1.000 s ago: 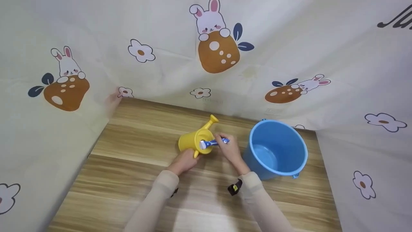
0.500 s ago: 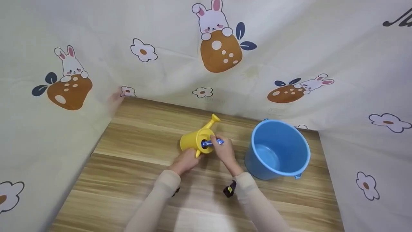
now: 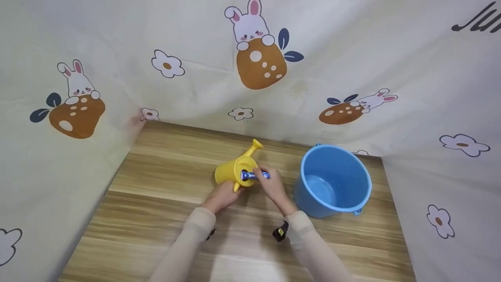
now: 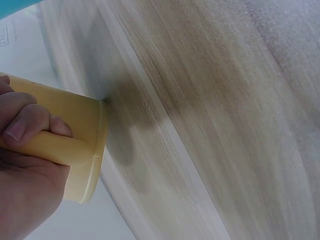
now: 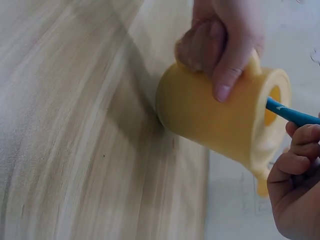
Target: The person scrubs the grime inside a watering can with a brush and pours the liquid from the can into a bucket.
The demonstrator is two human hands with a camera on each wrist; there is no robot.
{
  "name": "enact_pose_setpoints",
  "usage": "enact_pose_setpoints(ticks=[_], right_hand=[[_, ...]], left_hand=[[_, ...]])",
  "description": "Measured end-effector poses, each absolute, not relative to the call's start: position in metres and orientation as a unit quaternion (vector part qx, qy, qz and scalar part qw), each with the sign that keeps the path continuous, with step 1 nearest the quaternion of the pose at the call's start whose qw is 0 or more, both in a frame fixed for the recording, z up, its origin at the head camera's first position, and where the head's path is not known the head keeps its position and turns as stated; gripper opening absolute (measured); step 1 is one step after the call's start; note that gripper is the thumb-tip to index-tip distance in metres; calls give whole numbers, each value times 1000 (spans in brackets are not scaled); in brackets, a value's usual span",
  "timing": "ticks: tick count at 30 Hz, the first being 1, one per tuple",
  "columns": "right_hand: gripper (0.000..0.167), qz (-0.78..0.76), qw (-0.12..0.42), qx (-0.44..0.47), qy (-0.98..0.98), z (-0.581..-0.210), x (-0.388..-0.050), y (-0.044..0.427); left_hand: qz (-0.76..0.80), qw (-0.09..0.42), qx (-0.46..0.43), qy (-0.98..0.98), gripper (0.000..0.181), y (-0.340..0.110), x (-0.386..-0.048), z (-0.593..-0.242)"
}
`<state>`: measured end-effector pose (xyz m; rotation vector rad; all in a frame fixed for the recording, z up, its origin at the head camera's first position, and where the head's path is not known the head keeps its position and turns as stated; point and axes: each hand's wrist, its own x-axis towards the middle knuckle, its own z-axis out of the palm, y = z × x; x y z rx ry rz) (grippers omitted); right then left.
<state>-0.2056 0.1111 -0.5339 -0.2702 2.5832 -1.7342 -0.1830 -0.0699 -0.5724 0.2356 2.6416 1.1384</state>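
Observation:
A yellow watering can [image 3: 227, 172] leans on its side over the wood-look surface, its round opening turned toward my right hand and its spout pointing away. My left hand [image 4: 27, 165] grips the can's handle, fingers curled round it. My right hand [image 3: 271, 184] pinches a blue-handled brush [image 3: 251, 175] by its handle. In the right wrist view the brush's shaft [image 5: 287, 112] passes into the can's opening; its head is mostly hidden there. Whether the can's base touches the surface, I cannot tell.
A large blue bucket [image 3: 319, 207] stands upright to the right of my right hand, with nothing seen inside. Pale cloth [image 3: 195, 94] printed with rabbits and flowers rises behind and on both sides of the wooden surface [image 3: 156, 219].
The brush, its white head visible at the opening one second ago, has moved left and deeper into the watering can with my right hand. My left hand keeps its grip on the can.

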Motion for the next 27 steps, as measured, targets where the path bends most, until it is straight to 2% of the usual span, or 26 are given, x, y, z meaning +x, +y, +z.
enact_pose_setpoints(ticks=[4, 8, 14, 21, 27], right_hand=[[31, -583, 33, -55, 810, -525, -206, 118], [33, -592, 59, -66, 801, -502, -197, 122], [33, -603, 59, -70, 792, -489, -189, 122], [31, -603, 75, -39, 794, -503, -192, 113], [29, -600, 67, -14, 797, -543, -208, 109]], left_hand=[[394, 127, 80, 907, 28, -72, -184, -572], [381, 137, 79, 911, 28, -73, -185, -571], [368, 134, 83, 916, 25, -73, -187, -572], [373, 110, 101, 916, 25, -72, -186, -573], [391, 138, 101, 904, 18, -68, -189, -573]])
